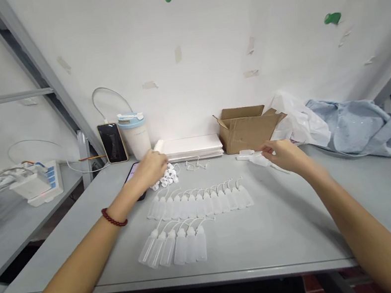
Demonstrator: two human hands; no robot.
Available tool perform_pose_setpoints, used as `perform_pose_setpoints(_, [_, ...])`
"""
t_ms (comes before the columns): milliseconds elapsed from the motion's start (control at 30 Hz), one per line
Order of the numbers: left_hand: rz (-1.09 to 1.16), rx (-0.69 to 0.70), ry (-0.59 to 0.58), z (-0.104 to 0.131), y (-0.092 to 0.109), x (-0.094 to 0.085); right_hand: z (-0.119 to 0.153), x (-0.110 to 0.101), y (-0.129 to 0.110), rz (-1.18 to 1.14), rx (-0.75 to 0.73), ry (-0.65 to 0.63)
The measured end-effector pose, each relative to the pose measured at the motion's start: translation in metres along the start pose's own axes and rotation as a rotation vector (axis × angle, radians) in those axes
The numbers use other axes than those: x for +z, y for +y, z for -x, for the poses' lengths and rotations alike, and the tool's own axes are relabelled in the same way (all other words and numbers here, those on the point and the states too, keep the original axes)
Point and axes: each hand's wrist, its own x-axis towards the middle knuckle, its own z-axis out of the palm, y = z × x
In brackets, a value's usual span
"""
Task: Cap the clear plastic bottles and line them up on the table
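My left hand (153, 168) is over a pile of small white caps (169, 175), its fingers curled and partly hidden, so what they hold, if anything, cannot be made out. To the right, my right hand (283, 152) has thumb and fingers pinched on a small translucent plastic bottle (257, 160) with a thin tube. Another clear bottle (245, 154) lies beside it. Between my hands, a long row of translucent bottles (200, 205) with thin tubes lies on the grey table (257, 241). Nearer me is a shorter row of similar bottles (180, 246).
A cardboard box (248, 132), white sheets (191, 144), plastic bag (300, 120) and blue cloth-like bundle (366, 126) line the back. A cup (136, 136) and upright phone (113, 143) stand back left. Another phone (132, 171) lies under my left hand. Loose thin tubes (196, 165) lie behind the bottles.
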Motion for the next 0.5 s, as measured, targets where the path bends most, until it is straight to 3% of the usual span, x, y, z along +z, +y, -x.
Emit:
perform_pose_setpoints(67, [0.045,0.137,-0.025,-0.007,0.02,0.007,-0.001,0.001,0.002,0.019,0.002,-0.029])
perform_pose_setpoints(167, [0.059,0.223,-0.041,-0.017,0.042,0.017,-0.002,0.005,0.003,0.043,-0.011,-0.079])
perform_pose_setpoints(333, [0.05,0.198,-0.065,-0.033,0.056,0.027,-0.002,0.013,0.003,0.086,-0.016,-0.122])
perform_pose_setpoints(500, [0.11,0.153,-0.05,-0.035,0.059,0.024,-0.001,0.019,0.002,0.111,-0.021,-0.173])
